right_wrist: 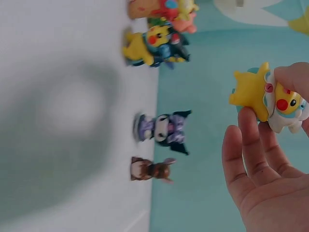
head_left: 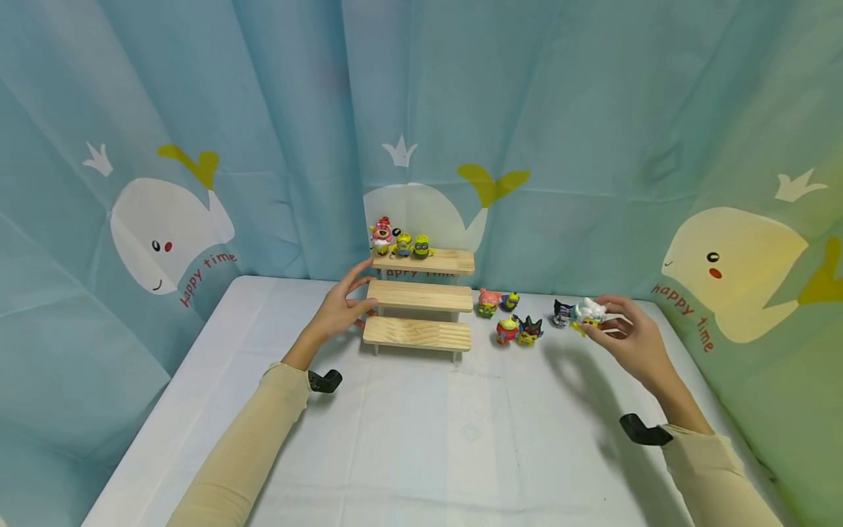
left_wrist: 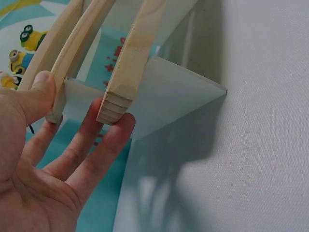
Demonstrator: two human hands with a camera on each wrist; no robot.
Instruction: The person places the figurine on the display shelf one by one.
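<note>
At the left end of the three-tier wooden stand (head_left: 418,294), my left hand (head_left: 334,311) holds the plank edges. In the left wrist view its thumb (left_wrist: 43,89) presses the middle plank (left_wrist: 72,60), and fingertips touch the front plank (left_wrist: 128,72). To the right, my right hand (head_left: 628,340) pinches a yellow toy figure (right_wrist: 253,94) with red cheeks and a white hood, raised off the table. Close to it in the head view is a black-and-purple figure (head_left: 562,313). A pink bear figure (head_left: 382,236) and two Minion figures (head_left: 404,245) stand on the top tier.
Right of the stand are a pink figure (head_left: 489,301), a small Minion (head_left: 510,301), a red-clad figure (head_left: 507,329) and a yellow figure with black ears (head_left: 529,329). The right wrist view shows a brown figure (right_wrist: 150,169). A whale-print curtain (head_left: 421,110) hangs behind the white table (head_left: 408,439).
</note>
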